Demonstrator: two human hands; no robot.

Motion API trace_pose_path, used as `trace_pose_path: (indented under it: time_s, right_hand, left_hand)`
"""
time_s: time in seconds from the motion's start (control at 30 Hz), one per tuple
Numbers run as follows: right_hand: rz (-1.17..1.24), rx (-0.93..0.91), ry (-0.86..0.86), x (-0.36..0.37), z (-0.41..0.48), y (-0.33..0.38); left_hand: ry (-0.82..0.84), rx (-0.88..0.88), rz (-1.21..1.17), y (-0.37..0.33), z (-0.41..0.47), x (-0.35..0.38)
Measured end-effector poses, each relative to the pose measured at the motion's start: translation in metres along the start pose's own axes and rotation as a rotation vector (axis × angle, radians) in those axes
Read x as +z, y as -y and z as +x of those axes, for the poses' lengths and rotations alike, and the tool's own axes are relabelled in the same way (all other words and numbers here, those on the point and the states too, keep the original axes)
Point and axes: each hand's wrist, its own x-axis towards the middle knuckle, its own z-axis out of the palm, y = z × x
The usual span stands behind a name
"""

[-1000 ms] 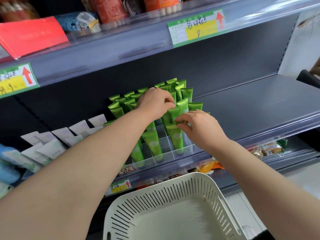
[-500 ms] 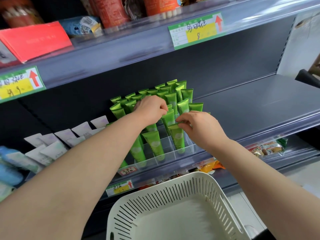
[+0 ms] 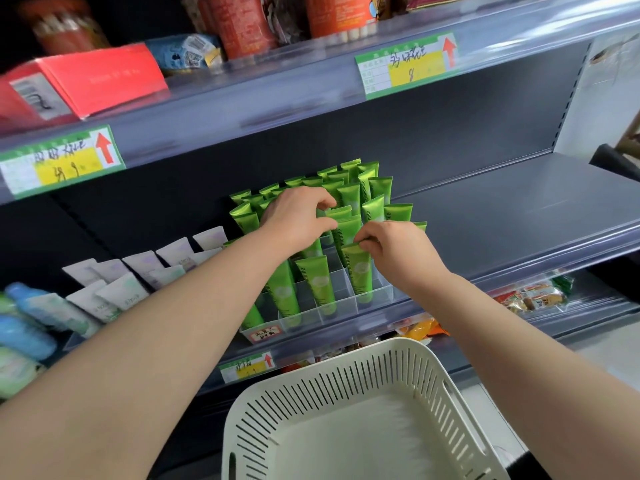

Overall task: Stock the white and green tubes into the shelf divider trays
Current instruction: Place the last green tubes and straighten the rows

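Just below the clear plastic divider tray (image 3: 346, 304), the cream slotted plastic basket (image 3: 329, 386) might catch a drop, but watch the tray's front row first. Your right hand (image 3: 398, 251) pinches the crimped top of a glossy green plastic tube (image 3: 358, 275) in the tray's front right cell; released leaning, it could tip over the tray's front wall. Deeper in the tray, your left hand (image 3: 294, 220) pinches a second green tube (image 3: 343, 216); tugging it may topple the packed rows behind.

Both bare forearms stretch forward, hands near each other. Left hand (image 3: 298, 218) pinches a green tube (image 3: 346, 226) with curled fingers; right hand (image 3: 398, 249) pinches the front tube (image 3: 358, 271).
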Motion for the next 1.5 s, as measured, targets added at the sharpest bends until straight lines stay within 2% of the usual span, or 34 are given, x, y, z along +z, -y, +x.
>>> trace_pose_path:
  time_s: [0.2,0.4,0.53,0.67,0.83,1.03,1.1,1.17,1.23,1.37,1.5]
  right_hand:
    - [0.004,0.012,0.021,-0.001,-0.002,0.002]
    - [-0.105,-0.005,-0.213,-0.028,-0.015,-0.015]
    - [-0.201,0.025,-0.287,-0.036,-0.017,-0.037]
    - [-0.201,0.069,-0.198,-0.032,-0.011,-0.049]
    - [-0.090,0.166,-0.135,-0.024,-0.009,-0.061]
    - [-0.035,0.160,-0.102,-0.023,-0.007,-0.066]
    - [-0.027,0.166,-0.104,-0.025,-0.008,-0.067]
    - [-0.018,0.173,-0.103,-0.026,-0.009,-0.069]
    - [-0.011,0.173,-0.093,-0.026,-0.009,-0.070]
    - [-0.003,0.148,-0.084,-0.024,-0.007,-0.067]
    - [0.006,0.136,-0.086,-0.024,-0.005,-0.068]
  left_hand:
    - [0.017,0.034,-0.031,0.000,-0.010,-0.004]
    - [-0.010,0.074,-0.079,-0.008,-0.005,-0.006]
    - [-0.009,0.080,-0.090,-0.019,0.003,0.005]
    - [-0.006,0.085,-0.052,-0.038,0.021,0.018]
    - [0.038,0.117,0.055,-0.065,0.047,0.038]
    - [0.084,0.096,0.158,-0.077,0.062,0.057]
    - [0.028,0.079,0.067,-0.074,0.062,0.059]
    - [-0.123,0.050,-0.046,-0.070,0.066,0.057]
    - [-0.179,0.017,0.042,-0.066,0.071,0.056]
    - [-0.010,-0.032,0.332,-0.060,0.080,0.062]
    - [-0.004,-0.043,0.337,-0.059,0.083,0.067]
